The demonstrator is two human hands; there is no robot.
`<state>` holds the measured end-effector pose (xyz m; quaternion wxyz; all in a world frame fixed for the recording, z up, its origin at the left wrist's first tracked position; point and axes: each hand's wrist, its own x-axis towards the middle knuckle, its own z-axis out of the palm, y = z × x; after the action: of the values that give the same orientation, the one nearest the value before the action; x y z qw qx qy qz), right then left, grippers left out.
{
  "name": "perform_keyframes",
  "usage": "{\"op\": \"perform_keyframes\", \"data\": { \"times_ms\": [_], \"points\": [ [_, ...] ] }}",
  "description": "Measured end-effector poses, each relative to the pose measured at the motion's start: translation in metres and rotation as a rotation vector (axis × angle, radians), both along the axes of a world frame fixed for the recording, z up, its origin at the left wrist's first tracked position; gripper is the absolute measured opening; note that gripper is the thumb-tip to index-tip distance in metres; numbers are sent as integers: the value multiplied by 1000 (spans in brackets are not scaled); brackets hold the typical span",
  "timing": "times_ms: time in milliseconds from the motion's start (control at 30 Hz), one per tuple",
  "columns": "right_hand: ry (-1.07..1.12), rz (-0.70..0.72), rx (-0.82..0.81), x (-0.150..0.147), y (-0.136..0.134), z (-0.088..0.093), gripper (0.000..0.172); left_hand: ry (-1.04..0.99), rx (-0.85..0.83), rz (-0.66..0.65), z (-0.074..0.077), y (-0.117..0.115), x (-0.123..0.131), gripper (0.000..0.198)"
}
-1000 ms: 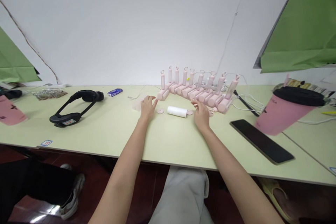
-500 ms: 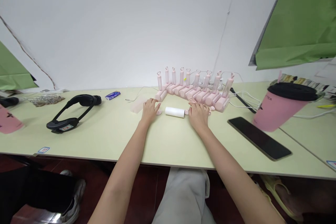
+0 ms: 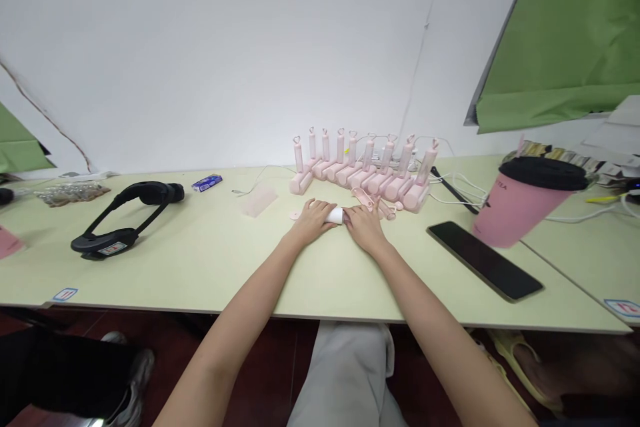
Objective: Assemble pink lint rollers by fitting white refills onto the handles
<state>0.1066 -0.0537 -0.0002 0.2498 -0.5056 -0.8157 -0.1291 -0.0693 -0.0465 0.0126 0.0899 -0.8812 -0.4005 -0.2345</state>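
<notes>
Black headset at the left of the pale table, then a blue packet farther back, and a translucent pink sheet lying flat. Next comes a pale pink disc, just beside the left hand, whose fingers are wrapped round a white tube – the tube lies in the middle of the table, its right end showing between the hands. The right hand has its fingers curled at that end; whether they grip the tube or something small, I cannot tell. Best to hold the tube level with the left and work its open end with right fingertips only – light, even pressure, in line with the tube. Small pink parts lie just beyond the right hand, well worth not brushing; farther right, a phone and a pink cup
</notes>
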Motion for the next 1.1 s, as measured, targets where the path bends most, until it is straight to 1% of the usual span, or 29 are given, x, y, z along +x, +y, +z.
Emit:
{"op": "perform_keyframes", "data": {
  "times_ms": [67, 133, 200, 267, 367, 433, 500, 567, 633, 767, 900, 967, 1033, 1100],
  "points": [
    [22, -4, 6, 1, -1, 2, 32, -19, -37, 3, 0, 1, -1, 42],
    [71, -3, 21, 1, -2, 5, 33, -103, -46, 17, 4, -1, -3, 41],
    [151, -8, 55, 1, -2, 8, 32, -257, -48, 41, 9, -5, -2, 41],
    [260, -21, 97, 2, -2, 13, 31, -455, -69, 54, 13, -9, 2, 44],
    [446, -48, 113, 4, 1, 18, 29, -680, -145, 23, 14, -12, 9, 50],
    [574, -51, 94, 5, 2, 21, 29, -743, -214, -16, 12, -12, 14, 57],
    [694, -4, 83, 3, 1, 25, 30, -786, -279, -56, 8, -13, 18, 62],
    [785, 85, 87, -1, -3, 29, 32, -818, -313, -108, 6, -15, 22, 66],
    [832, 171, 98, -6, -9, 34, 33, -832, -316, -155, 5, -17, 24, 69],
    [845, 249, 85, -13, -18, 39, 33, -813, -302, -196, 5, -21, 25, 70],
    [846, 315, 25, -14, -18, 38, 34, -749, -260, -185, 4, -21, 23, 62],
    [828, 342, -8, -14, -17, 37, 35, -712, -249, -178, 5, -19, 22, 51],
    [784, 355, -31, -14, -17, 36, 38, -688, -243, -179, 6, -17, 19, 42],
    [715, 359, -39, -14, -19, 34, 41, -685, -231, -178, 6, -15, 17, 38]
  ]
}}
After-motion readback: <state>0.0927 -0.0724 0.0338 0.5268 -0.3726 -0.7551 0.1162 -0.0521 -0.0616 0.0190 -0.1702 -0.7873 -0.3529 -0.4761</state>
